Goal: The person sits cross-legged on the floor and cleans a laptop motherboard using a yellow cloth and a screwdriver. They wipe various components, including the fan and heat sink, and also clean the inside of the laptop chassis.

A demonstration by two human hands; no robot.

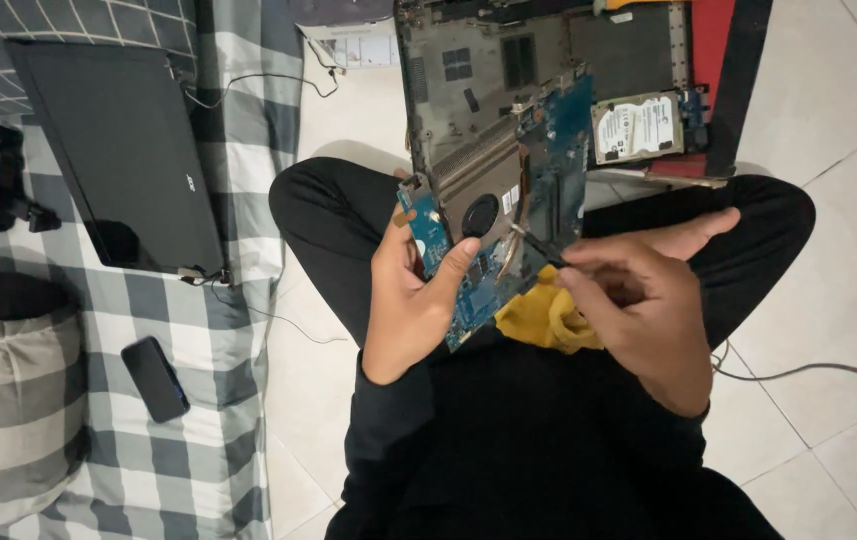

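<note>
I sit cross-legged in black clothes. My left hand (413, 295) grips the lower left edge of a blue laptop motherboard (558, 165) with a black round fan and copper heat pipe, held upright over my lap. My right hand (638, 300) pinches a thin black tool (538, 245) whose tip touches the board near its middle. A yellow cloth (538, 315) lies on my lap under the board.
An opened grey laptop base (468, 70) lies on the tiled floor ahead, with a hard drive (636, 127) on its right. At left, a checked mattress holds a detached black screen panel (118, 150), a black phone (154, 378), a pillow (8, 400). A grey cable (808, 372) crosses the floor at right.
</note>
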